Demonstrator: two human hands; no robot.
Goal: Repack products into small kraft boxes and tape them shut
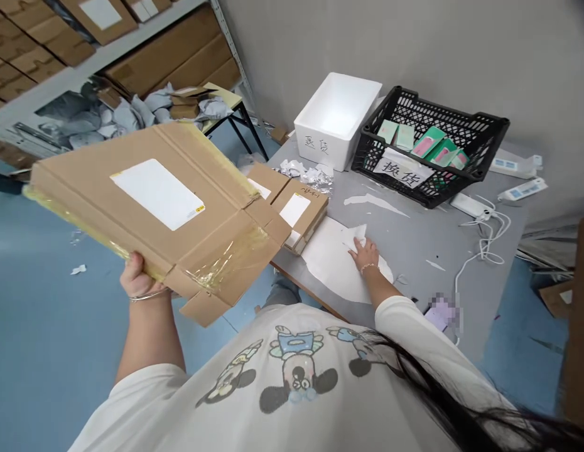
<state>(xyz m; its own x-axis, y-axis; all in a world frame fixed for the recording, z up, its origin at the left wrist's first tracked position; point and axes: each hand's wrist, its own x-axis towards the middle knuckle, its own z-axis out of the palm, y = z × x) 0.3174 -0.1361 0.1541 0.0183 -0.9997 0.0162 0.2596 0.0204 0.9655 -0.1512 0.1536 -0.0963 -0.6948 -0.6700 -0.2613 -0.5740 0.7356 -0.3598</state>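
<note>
palm and fingers of the left hand [137, 276] close around the lower edge of a flat cardboard mailer [108, 216], gripping it and holding it up in the air, tilted, well above the blue floor [51, 314]. a white label [157, 194] sits on the mailer's upper face, and clear packing tape [230, 257] runs across its near corner. a thin bangle [148, 295] circles the left wrist.

the right hand [365, 254] lies open and palm down, fingers spread, on a white paper sheet [329, 263] that covers the near edge of the grey tabletop [414, 235]. the paper is crumpled up under the fingers. a thin bracelet [370, 269] sits on this wrist too.

just beyond the paper, two smaller cardboard mailers [299, 210] lie beside each other, and crumpled silvery wrap [306, 172] sits behind them. further back stand a white foam box [336, 119] with handwriting on its side and, touching it, a black plastic crate [483, 135] holding green and pink boxes [428, 147] behind a white card marked 换货 [402, 168].

power strips [522, 188] and a white cable [485, 245] lie at the tabletop's far right. on the left, metal shelving [85, 69] carries cardboard boxes, with grey mailing bags [113, 116] heaped on and around a small table [226, 94] beyond.
</note>
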